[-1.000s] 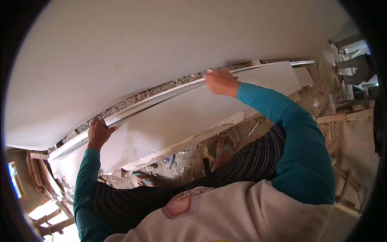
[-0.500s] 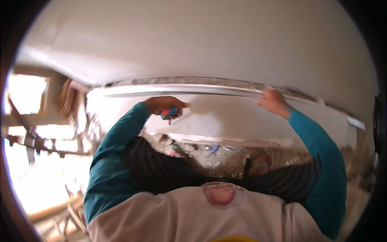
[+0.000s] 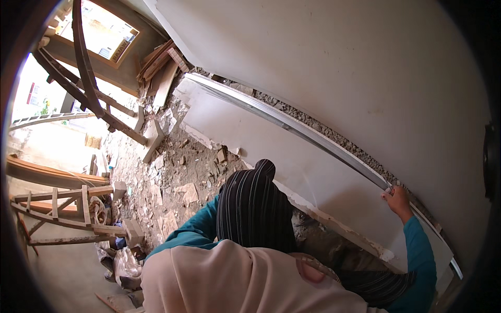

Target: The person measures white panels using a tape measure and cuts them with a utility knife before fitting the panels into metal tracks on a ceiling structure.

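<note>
My right hand [image 3: 396, 202] pinches the long metal channel [image 3: 282, 125] near its right end, with fingertips on its edge. The channel lies along the far side of a white board strip [image 3: 334, 190] with ragged near edges, beside a rubble-filled gap [image 3: 329, 135] at the foot of a large white panel [image 3: 355, 62]. My left hand is hidden behind my raised, striped-clothed knee [image 3: 250, 203]; only its teal sleeve [image 3: 185, 232] shows.
Broken pieces litter the dirt floor [image 3: 182, 161]. Stacked planks [image 3: 156, 65] lean in the far corner. Wooden trestle-like frames [image 3: 96, 101] and a rough ladder [image 3: 73, 206] stand at left near bright window openings [image 3: 99, 28]. Crumpled bags [image 3: 125, 266] lie at lower left.
The view has swung left, revealing the floor and frames. My left hand, on the channel, then holding a small red-and-blue tool, has dropped out of sight. My right hand remains at the channel.
</note>
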Demonstrator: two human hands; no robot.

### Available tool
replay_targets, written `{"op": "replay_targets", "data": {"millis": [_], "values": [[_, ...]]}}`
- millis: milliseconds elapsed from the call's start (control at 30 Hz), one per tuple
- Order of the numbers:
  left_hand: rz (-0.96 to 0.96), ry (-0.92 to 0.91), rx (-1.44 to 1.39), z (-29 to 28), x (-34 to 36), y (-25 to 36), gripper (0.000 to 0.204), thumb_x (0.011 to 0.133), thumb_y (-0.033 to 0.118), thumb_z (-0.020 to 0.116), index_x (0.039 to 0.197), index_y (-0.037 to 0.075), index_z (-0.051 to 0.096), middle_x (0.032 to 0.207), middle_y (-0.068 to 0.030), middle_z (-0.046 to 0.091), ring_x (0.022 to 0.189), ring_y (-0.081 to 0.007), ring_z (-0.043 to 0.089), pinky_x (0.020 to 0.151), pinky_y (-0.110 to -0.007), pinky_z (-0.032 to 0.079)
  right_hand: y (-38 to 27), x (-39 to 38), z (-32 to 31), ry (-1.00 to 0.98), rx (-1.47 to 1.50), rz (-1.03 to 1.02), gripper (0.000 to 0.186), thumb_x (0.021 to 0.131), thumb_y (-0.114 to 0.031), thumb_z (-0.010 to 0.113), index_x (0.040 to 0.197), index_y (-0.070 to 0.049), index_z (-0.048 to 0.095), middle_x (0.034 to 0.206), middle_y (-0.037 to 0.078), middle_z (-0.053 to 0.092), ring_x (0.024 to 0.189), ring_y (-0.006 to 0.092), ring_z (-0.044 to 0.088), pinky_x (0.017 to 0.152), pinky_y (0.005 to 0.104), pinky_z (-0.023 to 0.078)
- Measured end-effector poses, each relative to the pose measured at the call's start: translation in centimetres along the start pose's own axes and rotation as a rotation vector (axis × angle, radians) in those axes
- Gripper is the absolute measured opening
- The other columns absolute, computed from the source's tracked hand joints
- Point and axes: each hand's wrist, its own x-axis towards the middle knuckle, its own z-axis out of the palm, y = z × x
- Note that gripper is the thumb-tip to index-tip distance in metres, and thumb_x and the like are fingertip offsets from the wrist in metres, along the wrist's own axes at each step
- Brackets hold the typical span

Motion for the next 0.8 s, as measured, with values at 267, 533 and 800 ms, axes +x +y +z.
{"op": "replay_targets", "data": {"millis": [267,533,800], "values": [[0.33,0.045,-0.174,-3.4,6.6,-5.4,0.049,0.101,0.041,0.064,0.12,-0.004,0.069,0.109,-0.014,0.074,0.097,-0.0199,0.071,0.087,-0.039,0.059,1.4,0.2,0.8,0.079,-0.086,-0.015,0.044,0.083,-0.038,0.083,0.089,0.002,0.067,0.085,0.019,0.068,0.081,0.0357,0.067,0.073,0.047,0.052],[0.148,-0.056,0.016,-11.9,7.3,-1.8,0.048,0.096,0.022,0.067,0.139,0.003,0.054,0.124,-0.0088,0.066,0.112,-0.0182,0.065,0.099,-0.034,0.052,-2.8,0.7,0.5,0.009,-0.106,-0.102,0.041,0.086,-0.039,0.08,0.092,0.0,0.069,0.083,0.02,0.068,0.08,0.0395,0.068,0.073,0.0495,0.053],[0.101,-0.226,0.295,6.3,-5.9,9.3,0.06,0.087,0.026,0.076,0.137,0.0,0.052,0.128,-0.0128,0.063,0.11,-0.0208,0.065,0.091,-0.036,0.055,-8.5,-0.5,-5.5,0.101,0.024,-0.24,0.031,0.087,-0.026,0.079,0.093,0.003,0.069,0.077,0.02,0.068,0.07,0.0343,0.065,0.067,0.0407,0.052]]}}
